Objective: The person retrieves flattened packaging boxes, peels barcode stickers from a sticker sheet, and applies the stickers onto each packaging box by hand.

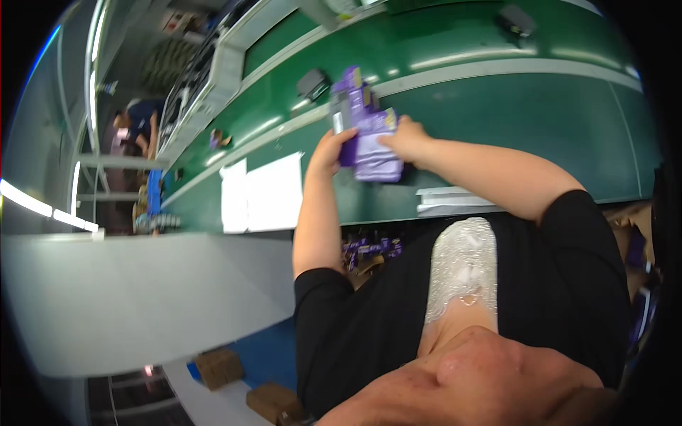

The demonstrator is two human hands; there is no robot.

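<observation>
Several small purple packages (376, 157) with pale yellow patches are bunched together over the green table. They look like flat cartons, though blur hides the detail. My left hand (330, 150) grips the bunch from its left side, with the thumb across a purple face. On the other side my right hand (408, 140) is closed on the right edge of the nearest package, fingers bent against it. A greyish strip (339, 117) shows along the left of the bunch; what it is I cannot make out.
White paper sheets (264, 193) lie left of my hands. A dark block (312, 84) sits just beyond the packages, another dark block (516, 23) farther right. A pale metal channel (455, 201) lies near the table edge. Another person (140, 124) is at far left.
</observation>
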